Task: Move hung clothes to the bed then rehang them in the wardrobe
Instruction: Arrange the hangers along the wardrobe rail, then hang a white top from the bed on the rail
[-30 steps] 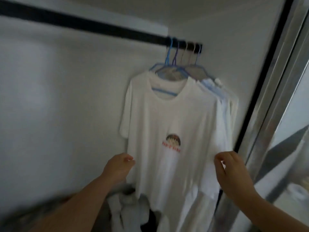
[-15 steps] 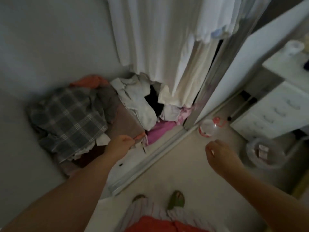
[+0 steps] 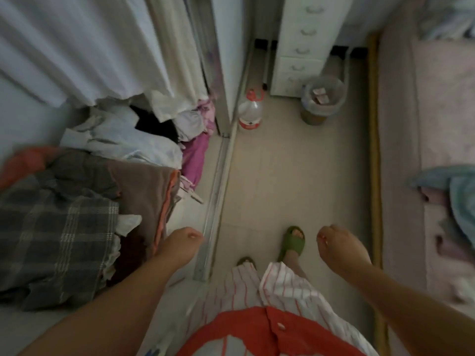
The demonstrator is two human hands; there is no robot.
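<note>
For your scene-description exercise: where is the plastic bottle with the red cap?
In the head view, the bottle stands on the floor, upper centre, beside the wardrobe door track, left of the waste bin.

We're looking down at a pale tiled floor (image 3: 295, 176) in dim light. A white drawer unit (image 3: 305, 44) stands at the far end, with a clear bin (image 3: 322, 101) and a plastic water jug (image 3: 249, 110) in front of it.

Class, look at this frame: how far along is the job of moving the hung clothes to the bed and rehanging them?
Done: nothing visibly; the white clothes hang in the wardrobe. In hand: nothing, as the left hand and right hand hang loosely curled, holding nothing. Left: everything. The bed on the right shows only a crumpled blue cloth.
</note>
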